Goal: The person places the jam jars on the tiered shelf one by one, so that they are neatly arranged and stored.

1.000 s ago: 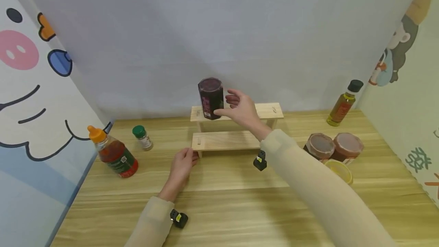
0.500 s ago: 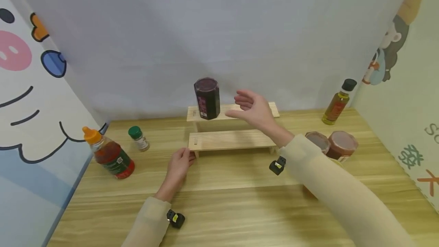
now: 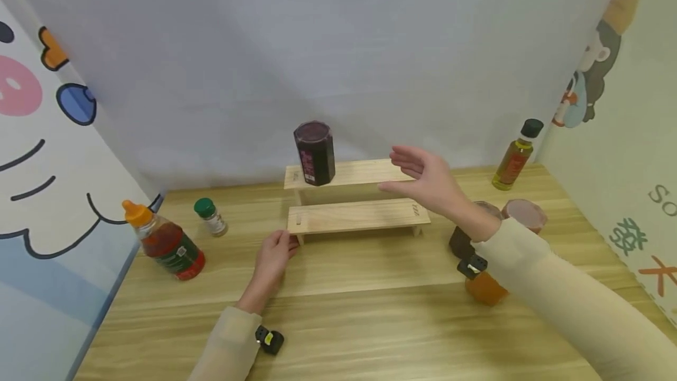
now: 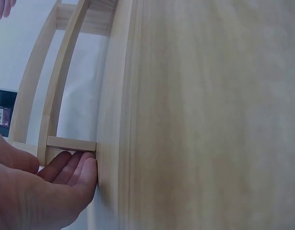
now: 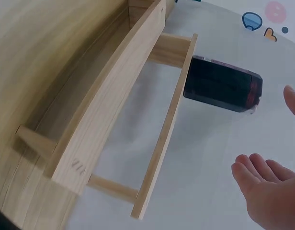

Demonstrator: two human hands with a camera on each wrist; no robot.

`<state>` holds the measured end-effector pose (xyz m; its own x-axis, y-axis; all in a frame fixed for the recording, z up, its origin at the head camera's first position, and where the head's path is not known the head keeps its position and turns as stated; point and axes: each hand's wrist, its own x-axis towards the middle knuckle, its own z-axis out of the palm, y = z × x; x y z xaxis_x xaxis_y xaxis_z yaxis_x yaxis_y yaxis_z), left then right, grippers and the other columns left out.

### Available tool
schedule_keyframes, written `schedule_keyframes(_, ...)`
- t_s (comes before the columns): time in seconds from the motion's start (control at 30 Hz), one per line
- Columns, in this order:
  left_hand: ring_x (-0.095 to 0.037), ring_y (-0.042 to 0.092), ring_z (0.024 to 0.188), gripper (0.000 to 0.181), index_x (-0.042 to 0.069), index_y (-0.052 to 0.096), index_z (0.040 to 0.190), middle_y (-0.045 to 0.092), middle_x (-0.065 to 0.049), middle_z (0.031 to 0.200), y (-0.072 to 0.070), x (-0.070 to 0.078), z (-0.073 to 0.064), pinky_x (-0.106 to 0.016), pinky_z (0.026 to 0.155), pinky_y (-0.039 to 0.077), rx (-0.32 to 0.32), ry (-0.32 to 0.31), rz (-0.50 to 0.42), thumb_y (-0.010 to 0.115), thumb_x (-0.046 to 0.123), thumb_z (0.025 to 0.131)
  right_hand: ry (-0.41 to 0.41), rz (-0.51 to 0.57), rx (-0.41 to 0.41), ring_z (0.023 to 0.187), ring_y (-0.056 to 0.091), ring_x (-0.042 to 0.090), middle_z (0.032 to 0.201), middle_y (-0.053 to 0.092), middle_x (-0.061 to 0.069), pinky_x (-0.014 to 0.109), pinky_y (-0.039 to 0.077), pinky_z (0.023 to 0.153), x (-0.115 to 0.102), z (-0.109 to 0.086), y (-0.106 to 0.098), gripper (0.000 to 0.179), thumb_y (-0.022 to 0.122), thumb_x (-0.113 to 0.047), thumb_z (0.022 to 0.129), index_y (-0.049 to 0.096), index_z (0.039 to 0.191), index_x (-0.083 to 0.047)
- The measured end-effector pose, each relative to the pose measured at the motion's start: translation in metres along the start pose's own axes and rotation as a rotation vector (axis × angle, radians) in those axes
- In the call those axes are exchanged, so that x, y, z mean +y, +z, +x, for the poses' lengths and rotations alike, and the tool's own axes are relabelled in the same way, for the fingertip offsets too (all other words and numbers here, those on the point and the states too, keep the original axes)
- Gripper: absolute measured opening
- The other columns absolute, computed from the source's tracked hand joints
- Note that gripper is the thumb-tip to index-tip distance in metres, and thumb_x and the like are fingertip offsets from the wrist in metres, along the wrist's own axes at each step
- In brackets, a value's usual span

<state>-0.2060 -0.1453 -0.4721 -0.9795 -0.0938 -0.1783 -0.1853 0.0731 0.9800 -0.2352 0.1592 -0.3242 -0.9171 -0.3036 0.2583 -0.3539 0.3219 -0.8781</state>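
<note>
By the head view's clock face, shows an amber jar (image 3: 483, 291) nearest, toward four o'clock, partly hidden by the right sleeve (image 3: 560, 290). At seven o'clock, grips the wooden rack (image 3: 354, 216) at its front left corner with the left hand (image 3: 272, 256), between thumb and fingers. Toward eight, has an orange-capped sauce bottle (image 3: 171, 249), with a green-capped shaker (image 3: 210, 216) just beyond. At three o'clock, holds out the right hand (image 3: 436, 186) with thumb and fingers spread wide apart. From that hand, has the dark purple jar (image 3: 315, 154) between nine and ten o'clock, upright on the left part of the upper shelf (image 3: 365, 170), near the fingertips but not touching. In the right wrist view, sees that jar toward eleven from the fingers. Toward the back, at three o'clock, shows an oil bottle (image 3: 512, 164) near the pale backdrop (image 3: 317, 34).
</note>
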Motion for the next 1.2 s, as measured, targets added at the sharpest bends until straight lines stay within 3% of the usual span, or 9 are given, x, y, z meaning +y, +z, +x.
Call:
schedule_keyframes(0.3,-0.035,0.051,0.117,0.038,-0.013,0.048,0.126,0.051,-0.029,0.126,-0.003,-0.001,0.0,-0.038,0.097,0.046,-0.006,-0.007,-0.007,0.03,0.014,0.106,0.029,-0.063,0.033,0.123,0.049,0.025,0.133,0.053,0.013,0.032,0.04,0.102,0.016,-0.016,-0.019,0.075,0.082,-0.024,0.078,0.045,0.14,-0.004)
schedule_keyframes(0.53,-0.034,0.052,0.117,0.038,-0.012,0.048,0.127,0.052,-0.029,0.126,0.0,0.001,-0.001,-0.038,0.097,0.046,0.0,-0.011,0.006,0.032,0.015,0.106,0.038,-0.042,0.054,0.123,0.049,0.025,0.134,0.052,0.014,0.033,0.04,0.103,0.023,-0.032,-0.03,0.073,0.081,-0.019,0.079,0.044,0.14,-0.004)
schedule_keyframes(0.83,-0.036,0.051,0.117,0.039,-0.015,0.047,0.127,0.051,-0.031,0.125,0.001,0.0,0.0,-0.039,0.097,0.046,-0.011,-0.006,-0.012,0.032,0.014,0.106,0.067,-0.059,0.008,0.123,0.049,0.026,0.134,0.052,0.015,0.033,0.04,0.103,0.017,-0.047,-0.041,0.072,0.078,-0.02,0.082,0.042,0.142,-0.004)
schedule_keyframes(1.2,-0.037,0.051,0.117,0.039,-0.015,0.047,0.126,0.051,-0.031,0.125,0.0,-0.001,0.0,-0.04,0.098,0.045,-0.014,-0.003,-0.013,0.031,0.014,0.106,0.088,-0.123,0.018,0.12,0.051,0.032,0.132,0.053,0.019,0.021,0.044,0.095,0.012,-0.065,-0.065,0.066,0.074,-0.017,0.086,0.043,0.14,0.001)
